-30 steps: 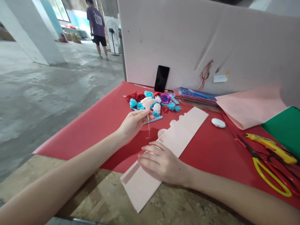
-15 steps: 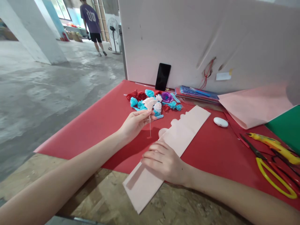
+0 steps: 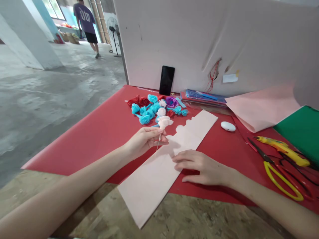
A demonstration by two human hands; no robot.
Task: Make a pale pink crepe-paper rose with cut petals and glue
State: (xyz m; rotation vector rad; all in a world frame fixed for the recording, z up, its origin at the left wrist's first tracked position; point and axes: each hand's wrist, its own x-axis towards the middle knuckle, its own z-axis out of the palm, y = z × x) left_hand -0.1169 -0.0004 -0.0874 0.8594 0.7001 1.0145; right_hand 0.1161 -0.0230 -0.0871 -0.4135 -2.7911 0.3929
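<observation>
Between the thumb and fingers of my left hand [image 3: 143, 142] is a pale pink paper flower [image 3: 164, 122], bloom upward, with a thin stem hanging below. A long folded strip of pale pink crepe paper [image 3: 152, 179], scalloped along part of its far edge, lies slantwise across the table's front. My right hand [image 3: 203, 167] rests on the strip's near right edge, fingers spread and holding nothing. Just beyond the held flower lies a pile of blue, red, white and purple paper flowers [image 3: 147, 116].
Red paper [image 3: 94, 136] covers much of the wooden board [image 3: 199, 215]. A black phone [image 3: 166, 80] leans on the back panel. To the right are a white earbud case [image 3: 228, 126], yellow-handled scissors [image 3: 281, 179], a yellow glue gun [image 3: 284, 150] and pink paper [image 3: 264, 108]. Far off, a person [image 3: 86, 25] walks.
My left hand has brought the flower nearer, away from the pile. My right hand has slid right along the strip, its fingers now more spread. The view has shifted slightly.
</observation>
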